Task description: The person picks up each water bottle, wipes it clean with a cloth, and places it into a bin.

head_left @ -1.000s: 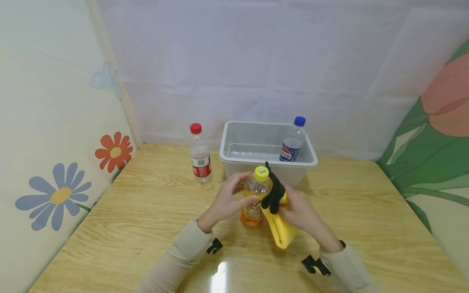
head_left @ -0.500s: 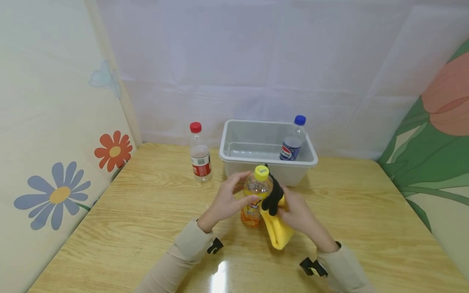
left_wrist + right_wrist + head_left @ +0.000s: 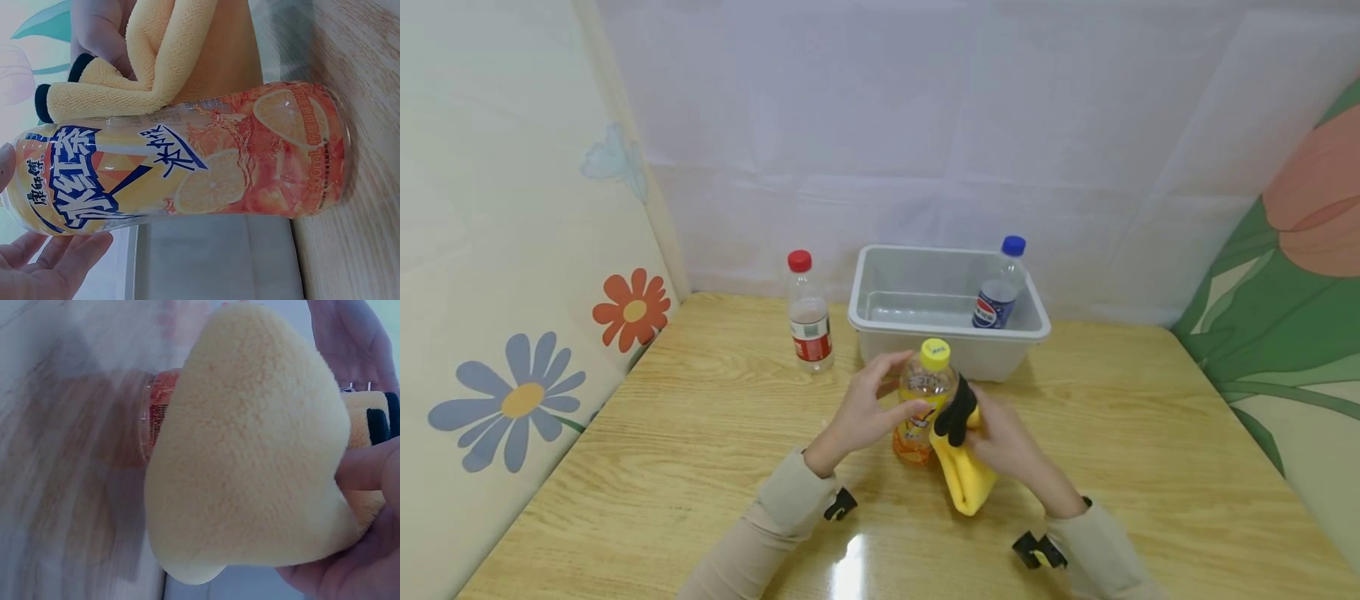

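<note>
An orange drink bottle (image 3: 922,398) with a yellow cap stands on the wooden table (image 3: 700,433). My left hand (image 3: 898,385) grips its upper part between thumb and curled fingers. The label and orange-slice print fill the left wrist view of the bottle (image 3: 187,175). My right hand (image 3: 981,429) holds a folded yellow cloth (image 3: 964,475) with black trim against the bottle's right side. In the right wrist view the cloth (image 3: 250,444) hides most of the bottle (image 3: 159,412), and my fingers (image 3: 369,469) pinch the cloth's edge.
Just behind the bottle stands a grey plastic bin (image 3: 880,317) with a blue-capped bottle (image 3: 998,287) in its right end. A red-capped bottle (image 3: 808,315) stands left of the bin. Printed cloth walls close in the table on three sides.
My right hand has slid the yellow cloth down and slightly left along the bottle's side. The left hand and the bottle have stayed in place.
</note>
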`<state>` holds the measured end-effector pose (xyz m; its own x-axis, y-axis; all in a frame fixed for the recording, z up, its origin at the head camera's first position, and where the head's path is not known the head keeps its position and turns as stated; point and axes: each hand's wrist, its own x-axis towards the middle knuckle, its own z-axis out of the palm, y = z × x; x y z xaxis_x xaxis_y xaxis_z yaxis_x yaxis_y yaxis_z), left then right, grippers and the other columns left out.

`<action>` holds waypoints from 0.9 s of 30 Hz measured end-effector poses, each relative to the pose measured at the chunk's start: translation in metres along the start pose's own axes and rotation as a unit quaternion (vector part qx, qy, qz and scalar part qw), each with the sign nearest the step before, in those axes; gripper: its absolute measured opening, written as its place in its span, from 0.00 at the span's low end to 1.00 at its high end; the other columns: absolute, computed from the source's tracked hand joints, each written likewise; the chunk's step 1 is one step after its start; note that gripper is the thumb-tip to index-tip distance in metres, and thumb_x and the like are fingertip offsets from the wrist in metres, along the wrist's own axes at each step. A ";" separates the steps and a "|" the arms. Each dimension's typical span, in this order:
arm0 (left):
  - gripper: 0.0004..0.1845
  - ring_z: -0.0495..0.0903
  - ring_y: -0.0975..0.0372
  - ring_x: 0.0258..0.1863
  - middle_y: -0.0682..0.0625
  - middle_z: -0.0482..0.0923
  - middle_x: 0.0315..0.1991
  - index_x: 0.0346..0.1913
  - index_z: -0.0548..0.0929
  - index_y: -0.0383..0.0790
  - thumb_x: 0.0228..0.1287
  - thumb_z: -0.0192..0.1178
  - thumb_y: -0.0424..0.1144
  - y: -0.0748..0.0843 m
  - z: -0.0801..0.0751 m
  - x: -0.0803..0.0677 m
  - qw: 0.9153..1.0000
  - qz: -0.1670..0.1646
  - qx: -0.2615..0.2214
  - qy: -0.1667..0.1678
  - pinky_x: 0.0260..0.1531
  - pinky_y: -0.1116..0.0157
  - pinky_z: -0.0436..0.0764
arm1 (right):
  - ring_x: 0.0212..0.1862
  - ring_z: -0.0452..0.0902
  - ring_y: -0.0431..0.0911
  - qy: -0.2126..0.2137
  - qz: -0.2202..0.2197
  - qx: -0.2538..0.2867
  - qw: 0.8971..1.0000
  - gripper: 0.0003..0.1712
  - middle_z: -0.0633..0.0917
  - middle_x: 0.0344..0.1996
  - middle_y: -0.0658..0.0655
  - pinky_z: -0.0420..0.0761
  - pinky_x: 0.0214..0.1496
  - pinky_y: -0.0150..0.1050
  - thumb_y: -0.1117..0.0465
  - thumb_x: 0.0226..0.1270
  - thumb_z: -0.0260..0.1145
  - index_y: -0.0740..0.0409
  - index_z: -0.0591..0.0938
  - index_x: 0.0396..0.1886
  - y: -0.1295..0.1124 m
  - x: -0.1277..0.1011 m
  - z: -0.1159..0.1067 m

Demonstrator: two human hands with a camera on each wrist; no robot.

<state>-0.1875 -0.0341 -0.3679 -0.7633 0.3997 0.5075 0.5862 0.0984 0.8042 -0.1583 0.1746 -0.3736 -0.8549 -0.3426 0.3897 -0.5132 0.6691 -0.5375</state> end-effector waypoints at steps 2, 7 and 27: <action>0.32 0.74 0.51 0.51 0.38 0.72 0.50 0.59 0.67 0.29 0.51 0.67 0.33 0.001 0.000 0.000 1.000 -0.002 0.000 0.001 0.49 0.63 0.76 | 0.39 0.77 0.55 -0.006 0.005 0.005 1.000 0.29 0.82 0.37 0.64 0.78 0.44 0.52 0.77 0.38 0.66 0.69 0.74 0.47 0.001 0.000 0.002; 0.32 0.73 0.51 0.51 0.38 0.72 0.51 0.59 0.67 0.28 0.50 0.67 0.33 0.000 0.000 0.000 1.000 -0.004 0.001 0.001 0.49 0.62 0.77 | 0.40 0.77 0.56 -0.016 0.019 0.009 1.000 0.28 0.81 0.37 0.63 0.78 0.44 0.52 0.77 0.40 0.66 0.69 0.74 0.47 0.001 -0.003 0.006; 0.33 0.72 0.49 0.52 0.37 0.71 0.53 0.60 0.66 0.29 0.50 0.67 0.32 0.003 0.000 0.000 1.000 -0.022 -0.001 0.003 0.50 0.55 0.76 | 0.42 0.78 0.58 -0.036 0.032 -0.013 0.999 0.28 0.81 0.39 0.66 0.78 0.45 0.53 0.77 0.41 0.67 0.69 0.74 0.48 0.010 -0.008 0.022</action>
<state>-0.1858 -0.0340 -0.3660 -0.7907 0.3887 0.4730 0.5507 0.1143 0.8268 -0.1578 0.1694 -0.3984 -0.8895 -0.3444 0.3002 -0.4561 0.7075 -0.5398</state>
